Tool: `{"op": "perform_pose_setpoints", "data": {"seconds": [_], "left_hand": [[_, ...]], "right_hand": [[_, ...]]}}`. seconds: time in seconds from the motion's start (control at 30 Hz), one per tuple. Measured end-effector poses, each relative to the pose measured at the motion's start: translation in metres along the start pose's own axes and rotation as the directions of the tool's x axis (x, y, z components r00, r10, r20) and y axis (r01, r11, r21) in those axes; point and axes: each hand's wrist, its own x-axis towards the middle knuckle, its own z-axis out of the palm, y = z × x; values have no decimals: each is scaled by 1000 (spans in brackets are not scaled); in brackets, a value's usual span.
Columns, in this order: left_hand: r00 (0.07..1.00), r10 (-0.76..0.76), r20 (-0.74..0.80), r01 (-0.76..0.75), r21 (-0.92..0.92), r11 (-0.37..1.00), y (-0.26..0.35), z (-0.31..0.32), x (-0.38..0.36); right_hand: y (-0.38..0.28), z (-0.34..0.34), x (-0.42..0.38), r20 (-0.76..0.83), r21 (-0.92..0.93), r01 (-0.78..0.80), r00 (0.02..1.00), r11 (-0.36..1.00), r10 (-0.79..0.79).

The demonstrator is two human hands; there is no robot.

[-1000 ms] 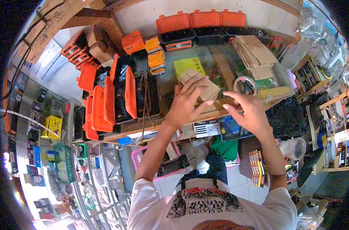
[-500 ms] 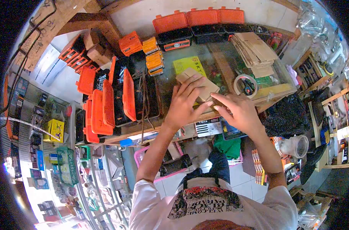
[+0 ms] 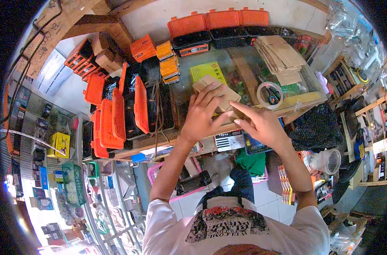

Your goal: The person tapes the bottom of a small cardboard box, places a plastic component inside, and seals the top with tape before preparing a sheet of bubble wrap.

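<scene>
A small brown cardboard box (image 3: 231, 94) lies on the glass-topped counter, partly over a yellow SKT box (image 3: 207, 71). My left hand (image 3: 204, 114) rests over the cardboard box, fingers spread across its top and thumb along its near side. My right hand (image 3: 259, 125) is at the box's right end, its index finger touching the corner and the thumb held apart below. A roll of clear tape (image 3: 270, 94) stands on the glass to the right, with scissors seen inside its ring. Behind it lies a stack of flat cardboard pieces (image 3: 280, 55).
Open orange-lidded black cases (image 3: 112, 123) crowd the left side, and more (image 3: 193, 42) line the back wall. Small orange-yellow boxes (image 3: 169, 68) are stacked behind my left hand. A black bag (image 3: 317, 127) hangs at the right. A pink-rimmed tray (image 3: 153, 172) is below the counter.
The view has shifted slightly. My hands stay around the cardboard box, with only a small change in the fingers of my right hand at its corner.
</scene>
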Motion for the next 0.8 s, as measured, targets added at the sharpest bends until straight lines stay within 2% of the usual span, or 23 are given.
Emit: {"op": "perform_pose_setpoints", "data": {"seconds": [0.03,0.13,0.23,0.33,0.43,0.53,0.63,0.73,0.8], "left_hand": [[1000,-5,3,5,5,1000,0,0,0],[1000,-13,9,13,14,1000,1,0,0],[1000,-5,5,5,5,1000,1,1,1],[1000,-14,3,14,2,1000,1,0,0],[1000,-9,10,9,8,1000,2,-1,1],[1000,-10,13,10,11,1000,2,0,1],[1000,-18,23,18,10,1000,6,-3,1],[1000,-7,19,7,10,1000,7,-3,1],[1000,-1,12,1,21,1000,7,-4,3]], "right_hand": [[-2,-2,0,8,54,-32,999,998,31],[-4,4,2,-61,16,-17,998,1000,18],[8,13,0,-6,-32,19,1000,999,-20],[-10,2,2,-18,130,-103,994,986,106],[6,10,-1,-4,-88,40,999,995,-40],[-14,-2,1,-29,188,-167,984,968,176],[6,12,-1,14,-67,5,1000,998,-4],[-6,5,0,-97,147,-74,991,986,89],[1,11,2,9,-42,-116,993,992,116]]}}
